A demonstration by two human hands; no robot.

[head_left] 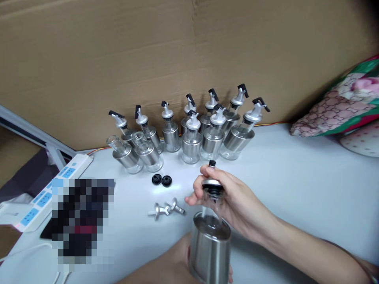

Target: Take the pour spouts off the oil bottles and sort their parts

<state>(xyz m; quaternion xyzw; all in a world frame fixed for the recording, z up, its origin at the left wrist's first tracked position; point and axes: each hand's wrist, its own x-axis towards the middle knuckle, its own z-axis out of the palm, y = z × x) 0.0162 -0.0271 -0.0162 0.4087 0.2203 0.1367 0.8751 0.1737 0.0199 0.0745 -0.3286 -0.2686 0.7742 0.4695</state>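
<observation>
Close in front of you, above the near side of the table [278, 189], a steel-sleeved bottle [210, 256] stands between your hands, its long axis running roughly up the view, neck uppermost. Your left hand [184, 252] comes in from the left and wraps the sleeve low down, fingertips showing round the far side. Your right hand [233, 199] reaches in from the right, fingers closed about the pour spout [212, 182], which sits in line with the neck, its black stopper at the glass mouth. So the right hand is the nearer to the top, the left to the body; whether the spout is fully seated, you cannot tell. The bottle's base is out of view.

Count them: one bottle in hand, nine spouted bottles [191, 146] and two open-necked bottles [126, 157] grouped beside the cardboard [148, 55], twelve altogether. Two black stoppers [166, 181] lie side by side in front of the open pair. Two loose metal spouts [156, 212] lie on their sides, left of the held bottle, nearest your right fingertips.
</observation>
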